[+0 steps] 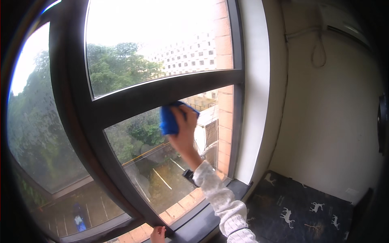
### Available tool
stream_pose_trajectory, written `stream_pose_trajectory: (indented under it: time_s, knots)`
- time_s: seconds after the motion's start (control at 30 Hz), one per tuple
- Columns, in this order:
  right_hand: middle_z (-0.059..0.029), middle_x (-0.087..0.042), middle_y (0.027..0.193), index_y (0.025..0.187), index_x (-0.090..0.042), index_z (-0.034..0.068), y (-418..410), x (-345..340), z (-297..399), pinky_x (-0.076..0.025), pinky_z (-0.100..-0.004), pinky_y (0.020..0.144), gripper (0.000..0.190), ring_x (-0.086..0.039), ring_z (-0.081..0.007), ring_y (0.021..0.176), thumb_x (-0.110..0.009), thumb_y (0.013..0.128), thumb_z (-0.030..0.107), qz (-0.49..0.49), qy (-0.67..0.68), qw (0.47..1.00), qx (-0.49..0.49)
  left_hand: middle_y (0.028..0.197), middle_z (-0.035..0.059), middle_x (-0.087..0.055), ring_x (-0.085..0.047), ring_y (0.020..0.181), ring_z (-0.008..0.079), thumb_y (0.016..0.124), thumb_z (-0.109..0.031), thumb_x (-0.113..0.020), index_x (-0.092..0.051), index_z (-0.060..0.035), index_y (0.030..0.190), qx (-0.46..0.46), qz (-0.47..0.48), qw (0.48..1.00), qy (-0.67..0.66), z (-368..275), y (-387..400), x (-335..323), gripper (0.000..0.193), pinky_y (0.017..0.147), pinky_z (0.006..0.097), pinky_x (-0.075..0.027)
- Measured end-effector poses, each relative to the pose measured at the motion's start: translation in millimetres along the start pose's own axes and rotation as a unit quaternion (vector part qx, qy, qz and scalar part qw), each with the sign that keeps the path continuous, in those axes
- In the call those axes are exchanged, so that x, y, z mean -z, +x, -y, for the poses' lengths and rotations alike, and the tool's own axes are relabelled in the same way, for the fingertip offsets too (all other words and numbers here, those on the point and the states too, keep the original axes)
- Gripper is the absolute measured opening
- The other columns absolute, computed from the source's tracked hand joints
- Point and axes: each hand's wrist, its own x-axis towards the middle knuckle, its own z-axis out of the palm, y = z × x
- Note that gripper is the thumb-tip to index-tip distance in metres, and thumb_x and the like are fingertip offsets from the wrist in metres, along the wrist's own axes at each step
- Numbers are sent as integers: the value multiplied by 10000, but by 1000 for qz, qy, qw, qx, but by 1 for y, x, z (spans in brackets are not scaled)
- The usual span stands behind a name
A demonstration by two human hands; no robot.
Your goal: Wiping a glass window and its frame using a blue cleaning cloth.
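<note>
A blue cloth [169, 121] is held in my right hand [184, 127], flat against the lower window pane [146, 179] near its top edge, just below the dark crossbar [170, 88]. A white crinkled sleeve [225, 206] covers that forearm. My left hand [158, 234] is at the bottom of the view, beside the foot of the dark upright window frame [121, 173]. Its fingers are bent at the frame's edge; whether they grip it is hidden.
A window handle [188, 174] is partly behind my right sleeve. The dark sill [194, 223] runs below. To the right are a white reveal [256, 91], a wall, a dark surface with white animal figures [273, 200] and an air conditioner [346, 24].
</note>
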Motion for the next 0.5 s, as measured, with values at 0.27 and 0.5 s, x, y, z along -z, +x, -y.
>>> stream_pose_trajectory:
  time_s: [0.27, 0.5]
  knots:
    - [-184, -499, 1161, 1242, -522, 64, 33, 30, -160, -331, -484, 987, 633, -469, -384, 1092, -545, 616, -23, -137, -79, 984, -77, 793, 160, -667, -637, 725, 319, 961, -242, -510, -667, -30, 986, 109, -22, 985, 130, 5, 7, 18, 265, 654, 406, -486]
    - [-200, -504, 1173, 1285, -487, 38, 32, 61, -243, -382, -470, 967, 552, -489, -400, 1091, -631, 752, 49, -129, -146, 966, -170, 765, 149, -666, -634, 704, 324, 896, -123, -470, -685, -71, 1040, 41, -26, 978, 201, 5, 1, 16, 264, 628, 421, -486]
